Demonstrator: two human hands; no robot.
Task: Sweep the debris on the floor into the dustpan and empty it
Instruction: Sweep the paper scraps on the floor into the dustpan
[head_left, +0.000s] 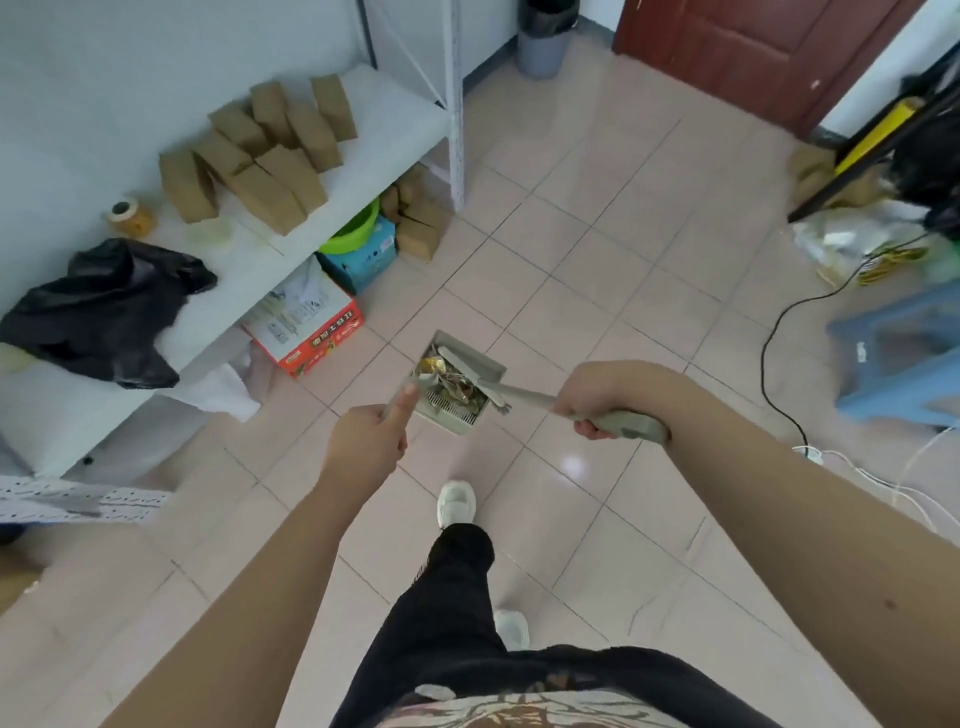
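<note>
A grey-green dustpan (485, 366) hangs above the tiled floor in the middle of the view, filled with debris (451, 382) of crumpled wrappers and scraps. My left hand (369, 441) grips the dustpan's upright handle, thumb up along it. My right hand (597, 397) is closed on the grey-green handle of a broom (631, 426), whose shaft runs left to the broom head resting at the dustpan's mouth. A grey bin (543, 44) with a black liner stands far off by the wall, beside a brown door.
A white shelf (363, 171) on the left holds cardboard boxes, tape and a black bag, with boxes and a green basin beneath. A blue stool (904, 364), a black cable (769, 364) and plastic bags sit at the right. My leg and white shoes are below.
</note>
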